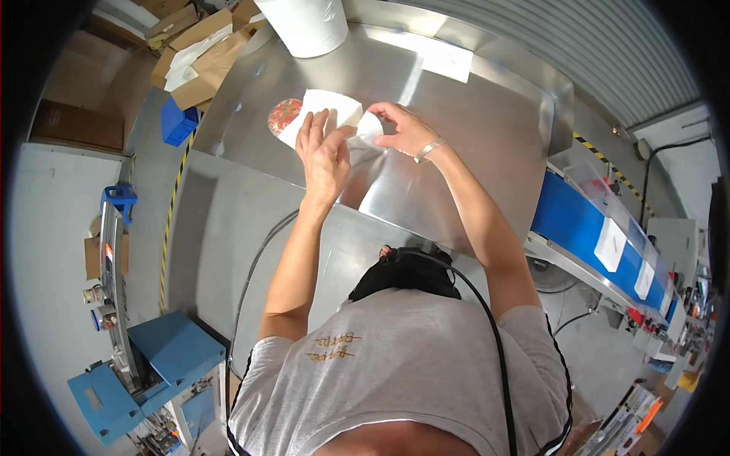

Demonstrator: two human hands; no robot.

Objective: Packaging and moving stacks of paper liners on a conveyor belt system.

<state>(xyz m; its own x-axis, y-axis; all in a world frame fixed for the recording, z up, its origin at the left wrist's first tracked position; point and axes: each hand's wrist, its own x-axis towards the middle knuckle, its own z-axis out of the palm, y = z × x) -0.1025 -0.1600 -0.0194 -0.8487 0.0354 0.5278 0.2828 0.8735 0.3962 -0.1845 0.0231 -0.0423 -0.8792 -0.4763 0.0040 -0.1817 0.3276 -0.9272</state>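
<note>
A white packet (332, 106), paper-like and creased, lies on the steel worktable. From its left end shows a rounded red and beige patterned thing (285, 115); the rest of that is covered. My left hand (323, 152) holds the packet, fingers laid over its middle and thumb on the fold. At the packet's right end, my right hand (407, 135) pinches a raised white flap (370, 131) between thumb and fingers. A metal bracelet circles my right wrist.
A white bucket (313, 30) stands at the table's back left, and a white sheet (447, 61) lies by the back edge. The raised steel rim (561, 121) borders the worktable. At right runs a blue conveyor belt (570, 209) carrying white packets. Cardboard boxes (201, 61) are at far left.
</note>
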